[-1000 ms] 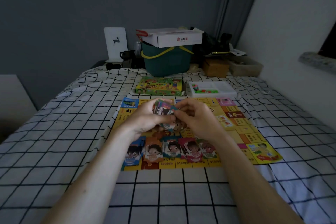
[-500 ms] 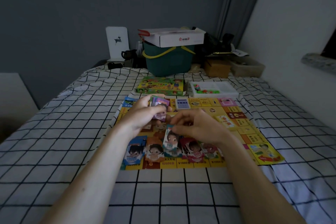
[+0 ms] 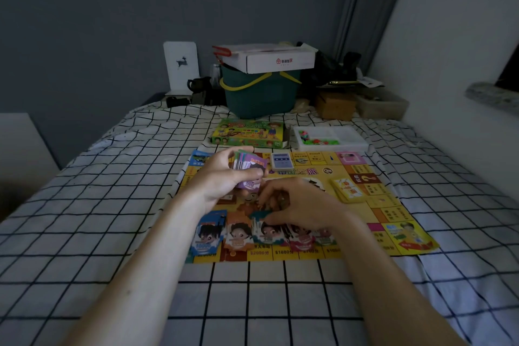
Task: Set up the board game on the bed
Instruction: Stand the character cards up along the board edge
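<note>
Board: your yellow game board (image 3: 373,206) lies flat and unfolded on the checked bed cover (image 3: 92,205), so that step looks done.
Left hand: your left hand (image 3: 224,177) is closed around a thick stack of play money (image 3: 248,167), thumb across its purple top note, held just above the board's far left part.
Right hand: your right hand (image 3: 297,205) is low over the near row, fingers pinched narrow on a teal note (image 3: 259,213) at the third pile; I cannot tell whether it has left your fingertips.
Sorted piles: five money piles (image 3: 209,233) sit side by side along the near edge, blue at the left.
Cards: a yellow card deck (image 3: 349,189) and a small white-and-blue deck (image 3: 282,161) rest on the board.
Box and tray: the game box (image 3: 250,133) and the white parts tray (image 3: 331,137) lie just beyond the board; its small pieces are still inside.
Left to do: judging by the stack you hold, much sorting remains, then the pieces.
</note>
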